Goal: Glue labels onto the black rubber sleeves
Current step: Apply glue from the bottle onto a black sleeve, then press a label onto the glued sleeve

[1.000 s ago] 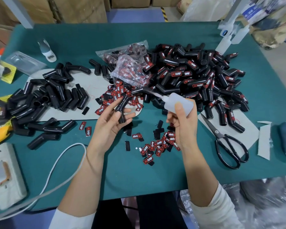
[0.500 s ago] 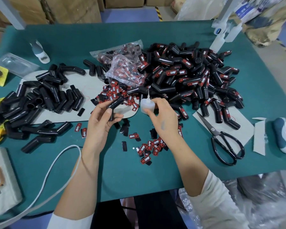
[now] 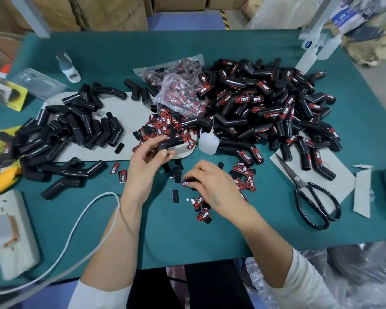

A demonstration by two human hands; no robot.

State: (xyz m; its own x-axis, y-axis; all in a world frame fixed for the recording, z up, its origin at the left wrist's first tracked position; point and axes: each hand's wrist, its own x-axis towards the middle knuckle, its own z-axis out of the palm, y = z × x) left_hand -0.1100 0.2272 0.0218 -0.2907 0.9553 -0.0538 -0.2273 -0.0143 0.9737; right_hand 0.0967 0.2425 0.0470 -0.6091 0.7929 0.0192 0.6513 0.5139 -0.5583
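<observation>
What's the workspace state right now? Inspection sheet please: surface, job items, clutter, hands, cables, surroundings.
Surface: green table, grey cardboard sheet on it.
Job's things: unlabelled sleeves pile at left; labelled sleeves pile at right; loose labels at centre; glue bottle standing upright.
Clutter: scissors, bag of labels, yellow knife.
Grippers: left hand holds one sleeve; right hand pinches a label on the table.
Cables: white cable from the power strip.
Surroundings: cardboard boxes behind.
</observation>
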